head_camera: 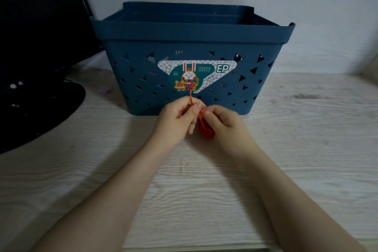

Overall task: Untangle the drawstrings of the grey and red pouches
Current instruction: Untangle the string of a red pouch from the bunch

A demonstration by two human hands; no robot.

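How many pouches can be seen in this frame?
1: the red pouch hangs between the left hand and right hand, before the blue basket. No grey pouch shows; it may be hidden.

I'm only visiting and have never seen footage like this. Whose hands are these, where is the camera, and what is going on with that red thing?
There is no machine here: these are a person's two bare hands, filmed by one wide-angle camera worn on the head, looking forward and down. That is why both forearms reach in from the bottom edge.

The left hand and right hand each pinch a thin red drawstring. A small red pouch hangs between them, just above the pale wood-grain table.

Behind the hands stands a dark blue plastic basket with triangular holes and a cartoon sticker. A black object sits at the far left. No grey pouch shows in this picture.
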